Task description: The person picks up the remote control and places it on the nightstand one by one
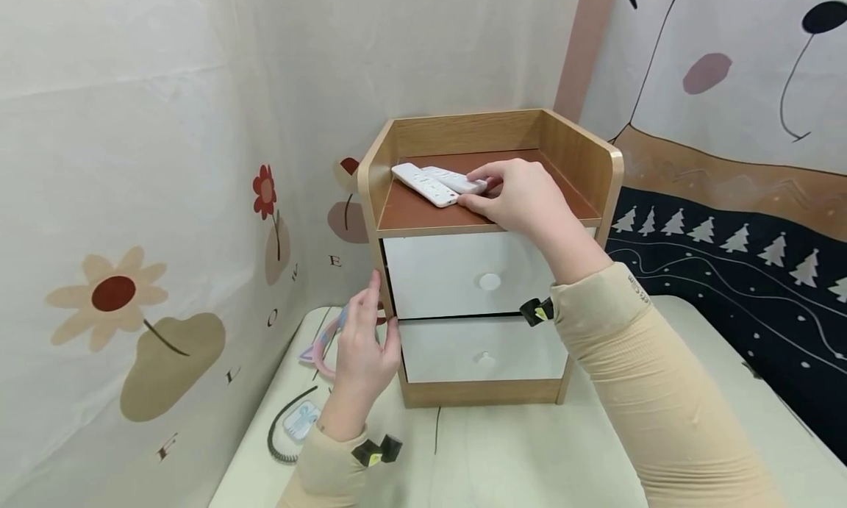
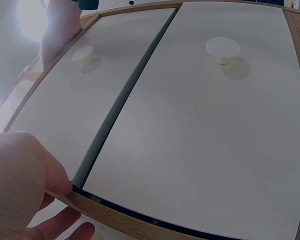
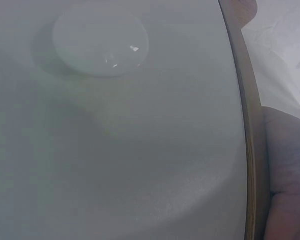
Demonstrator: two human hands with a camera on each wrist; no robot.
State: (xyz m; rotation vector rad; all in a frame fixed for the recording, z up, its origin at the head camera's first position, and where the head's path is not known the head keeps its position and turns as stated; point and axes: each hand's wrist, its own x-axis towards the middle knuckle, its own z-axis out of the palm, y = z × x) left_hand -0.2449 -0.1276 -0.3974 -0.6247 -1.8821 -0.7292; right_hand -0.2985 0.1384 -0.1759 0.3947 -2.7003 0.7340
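- The right hand [image 1: 519, 195] pinches the right end of the far remote [image 1: 446, 177]; the near remote [image 1: 420, 183] lies beside it, apparently touching.
- The left hand [image 1: 364, 346], fingers extended, rests against the left edge of the cabinet [image 1: 483, 392], probably steadying it.
- A raised rim [image 1: 466, 131] borders left, far and right; the unwalled near side admits the right hand.
- The surface [image 1: 496, 456] extends near and right.

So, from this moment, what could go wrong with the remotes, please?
The right hand pinches one remote close beside the other remote, so it may knock that one. The top of the cabinet has no raised wall in front, so either could slip off there. The left hand touches the cabinet's side; a hard push might shift it.
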